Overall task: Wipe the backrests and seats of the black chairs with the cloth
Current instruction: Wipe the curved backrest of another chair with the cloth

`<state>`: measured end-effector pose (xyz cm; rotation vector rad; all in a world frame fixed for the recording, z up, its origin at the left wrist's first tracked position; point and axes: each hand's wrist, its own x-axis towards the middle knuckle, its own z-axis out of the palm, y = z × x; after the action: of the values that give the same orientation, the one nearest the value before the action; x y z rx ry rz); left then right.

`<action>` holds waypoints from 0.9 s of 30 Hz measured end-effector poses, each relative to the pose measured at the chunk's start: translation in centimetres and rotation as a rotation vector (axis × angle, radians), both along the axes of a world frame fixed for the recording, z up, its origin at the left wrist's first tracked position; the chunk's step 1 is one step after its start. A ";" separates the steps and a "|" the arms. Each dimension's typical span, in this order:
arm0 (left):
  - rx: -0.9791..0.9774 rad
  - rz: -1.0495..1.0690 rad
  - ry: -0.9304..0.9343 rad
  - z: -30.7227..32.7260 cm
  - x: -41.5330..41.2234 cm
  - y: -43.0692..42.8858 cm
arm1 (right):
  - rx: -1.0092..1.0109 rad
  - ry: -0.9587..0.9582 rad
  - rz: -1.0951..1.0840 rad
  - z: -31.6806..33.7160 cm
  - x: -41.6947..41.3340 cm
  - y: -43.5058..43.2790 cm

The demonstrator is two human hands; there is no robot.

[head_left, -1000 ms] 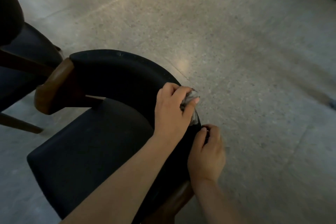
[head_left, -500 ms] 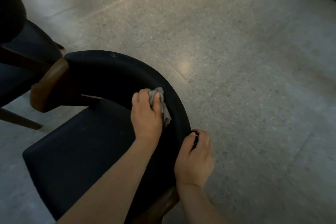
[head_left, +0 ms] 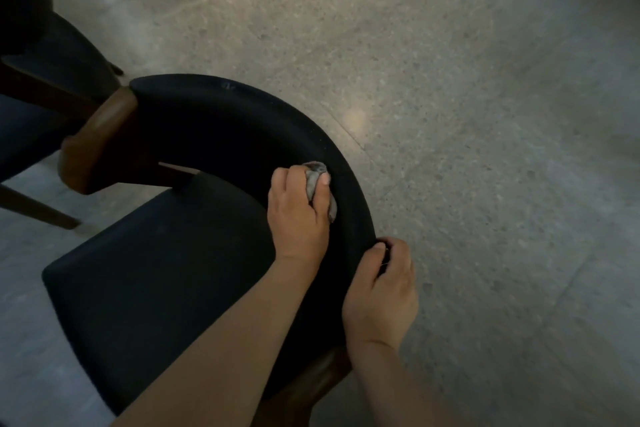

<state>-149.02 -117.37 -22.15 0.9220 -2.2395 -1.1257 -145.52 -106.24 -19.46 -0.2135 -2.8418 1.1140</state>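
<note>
We count two hands, one cloth and two black chairs. Nearest to us the right grip [head_left: 381, 295], a bare hand, is curled around the outer edge of the curved backrest [head_left: 225, 121] of the near chair [head_left: 104, 340], with the thumb on top of the rim. Just beyond it the left grip [head_left: 298, 211] is closed around the small grey cloth [head_left: 312, 180] and presses it on the inner face of this backrest, a little above the seat [head_left: 156, 270]. The cloth is bunched between thumb and fingers, and only its ends show. At the far end of the backrest there is a brown wooden armrest [head_left: 97, 146]. The second chair [head_left: 31, 128] stands close on the left, cut by the frame. To the right the speckled floor [head_left: 485, 149] lies open and wide.
</note>
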 end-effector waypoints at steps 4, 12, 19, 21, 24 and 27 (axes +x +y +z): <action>0.167 0.084 -0.055 -1.7 0.7 -0.8 | 0.019 0.002 -0.018 0.0 0.1 0.0; 0.308 0.107 -0.236 -5.7 2.4 -1.9 | 0.019 -0.011 -0.015 0.2 0.0 0.2; 0.441 0.061 -0.623 -7.5 3.9 -4.1 | -0.042 -0.040 -0.003 0.4 -0.1 0.3; 0.399 0.088 -0.587 -7.2 4.4 -4.9 | -0.077 -0.080 0.014 0.6 -0.3 0.3; 0.268 0.113 -0.261 -5.8 4.4 -4.8 | -0.106 -0.146 0.050 1.2 -0.6 0.5; 0.187 0.059 -0.120 -5.2 3.6 -3.1 | -0.104 -0.110 0.106 2.4 -2.1 0.5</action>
<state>-145.44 -120.45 -27.35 1.1516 -2.2125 -1.3003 -147.57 -105.71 -17.07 -0.1367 -2.9243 1.3112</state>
